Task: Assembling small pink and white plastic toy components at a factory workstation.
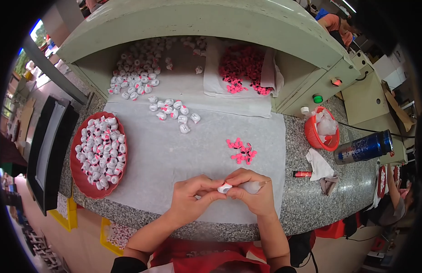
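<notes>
My left hand (189,196) and my right hand (255,193) meet over the white sheet (174,154) near the counter's front edge. Between their fingertips sits one small white bead-like piece (224,187); both hands pinch it. My right hand also grips a thin stick-like tool (258,184) whose tip points right. A small cluster of pink pieces (242,151) lies just beyond my hands. A loose row of white pieces (174,111) lies farther back on the sheet.
A red tray (83,184) full of white-and-pink pieces sits at left. Under the machine hood (211,22) lie a pile of white pieces (138,68) and pink pieces (242,68). At right: a red basket (313,134), blue can (363,148), rag (320,166), red tube (302,174).
</notes>
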Action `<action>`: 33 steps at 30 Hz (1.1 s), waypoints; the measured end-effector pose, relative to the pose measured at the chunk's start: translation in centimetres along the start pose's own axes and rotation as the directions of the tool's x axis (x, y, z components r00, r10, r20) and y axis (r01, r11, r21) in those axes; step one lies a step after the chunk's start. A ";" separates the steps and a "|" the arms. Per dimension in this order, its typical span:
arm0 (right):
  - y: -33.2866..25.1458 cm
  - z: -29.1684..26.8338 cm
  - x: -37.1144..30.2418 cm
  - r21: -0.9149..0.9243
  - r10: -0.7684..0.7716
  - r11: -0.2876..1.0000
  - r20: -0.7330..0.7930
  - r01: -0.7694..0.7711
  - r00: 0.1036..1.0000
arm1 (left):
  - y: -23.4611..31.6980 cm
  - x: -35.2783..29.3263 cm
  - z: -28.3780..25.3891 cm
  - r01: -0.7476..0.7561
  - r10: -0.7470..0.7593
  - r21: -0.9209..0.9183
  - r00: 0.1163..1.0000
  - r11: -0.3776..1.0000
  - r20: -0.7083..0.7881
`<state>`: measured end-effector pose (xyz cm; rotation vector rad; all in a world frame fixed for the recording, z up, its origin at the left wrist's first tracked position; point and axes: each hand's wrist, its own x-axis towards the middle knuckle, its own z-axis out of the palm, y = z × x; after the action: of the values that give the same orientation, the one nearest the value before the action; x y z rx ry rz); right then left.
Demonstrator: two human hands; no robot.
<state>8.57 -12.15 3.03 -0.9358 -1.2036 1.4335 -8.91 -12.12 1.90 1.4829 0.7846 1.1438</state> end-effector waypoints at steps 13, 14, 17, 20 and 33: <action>2.3 0.5 0.6 0.033 0.041 0.999 -0.014 -0.041 0.999 | 0.2 -0.1 0.3 0.251 -0.277 -0.172 0.950 0.953 -0.144; 2.5 1.0 0.6 0.065 0.053 0.997 -0.049 -0.050 0.997 | 0.3 -0.1 0.1 0.265 -0.291 -0.171 0.945 0.949 -0.149; 2.2 1.3 0.8 0.028 0.096 0.995 -0.108 -0.094 0.989 | 1.2 -0.2 -2.4 0.239 -0.177 0.208 0.944 0.948 -0.278; 1.6 1.0 0.5 -0.102 0.152 0.979 -0.197 -0.174 0.969 | 2.1 -0.4 -9.1 0.323 0.189 0.611 0.758 0.723 -0.624; 2.9 0.7 0.2 -0.339 -0.054 0.941 -0.179 -0.010 0.982 | -5.2 6.8 -7.6 -0.036 0.261 0.956 0.964 0.293 -0.044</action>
<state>7.28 -12.12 0.31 -1.2583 -1.3380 1.1095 -13.34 -2.10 -1.55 2.5123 1.7051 0.9467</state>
